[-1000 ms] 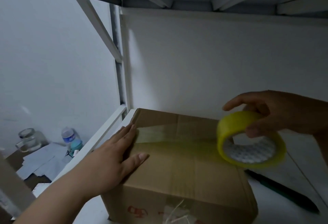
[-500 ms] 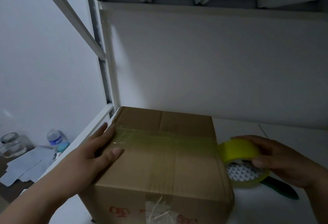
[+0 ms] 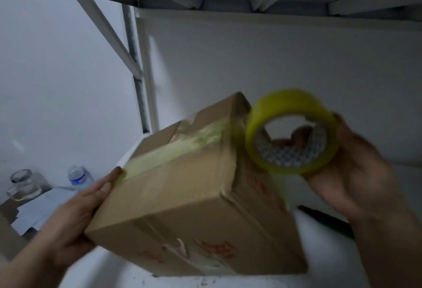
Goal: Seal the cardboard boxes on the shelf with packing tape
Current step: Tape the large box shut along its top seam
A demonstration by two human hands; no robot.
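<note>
1 glass jar (image 3: 22, 185), 1 water bottle (image 3: 77, 175) on the floor far left | left hand (image 3: 78, 207) grips the box's left edge, thumb on top | 1 cardboard box (image 3: 194, 198) tilted on the white shelf (image 3: 228, 282), 1 yellowish tape strip (image 3: 182, 148) across its top | 1 yellow tape roll (image 3: 291, 131) just right of the box | right hand (image 3: 349, 173) curls around the roll, fingertips inside the core | 1 dark pen-like object (image 3: 326, 220) on the shelf.

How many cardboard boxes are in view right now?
1. The box is tilted on the shelf, left hand gripping its left edge, tape roll at its right. Others may sit out of frame.
</note>
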